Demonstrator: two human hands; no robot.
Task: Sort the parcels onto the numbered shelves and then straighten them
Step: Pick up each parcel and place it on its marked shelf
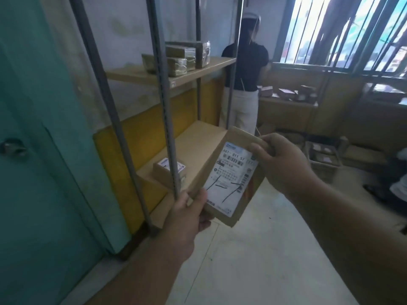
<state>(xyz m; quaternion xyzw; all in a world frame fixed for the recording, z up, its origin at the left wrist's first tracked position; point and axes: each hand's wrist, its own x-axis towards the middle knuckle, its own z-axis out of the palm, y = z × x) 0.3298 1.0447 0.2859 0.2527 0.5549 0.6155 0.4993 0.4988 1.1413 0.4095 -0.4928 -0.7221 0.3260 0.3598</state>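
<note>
You held a flat cardboard parcel (229, 176) in both hands, tilted, label (230, 179) facing you. Your left hand (187, 213) gripped its lower left corner, thumb on top; your right hand (283, 164) pinched the upper right corner, thumb over the label's edge. Black pen strokes crossed the label's lower half; the print was too blurred to read fully. Behind the parcel stood a metal shelf rack (164, 89). Its lower shelf (198, 142) carried one small labelled box (169, 170); the upper shelf (176, 72) carried several taped packages (176, 58). Another person (245, 69) stood beyond the rack, facing away, near a barred window (343, 31).
</note>
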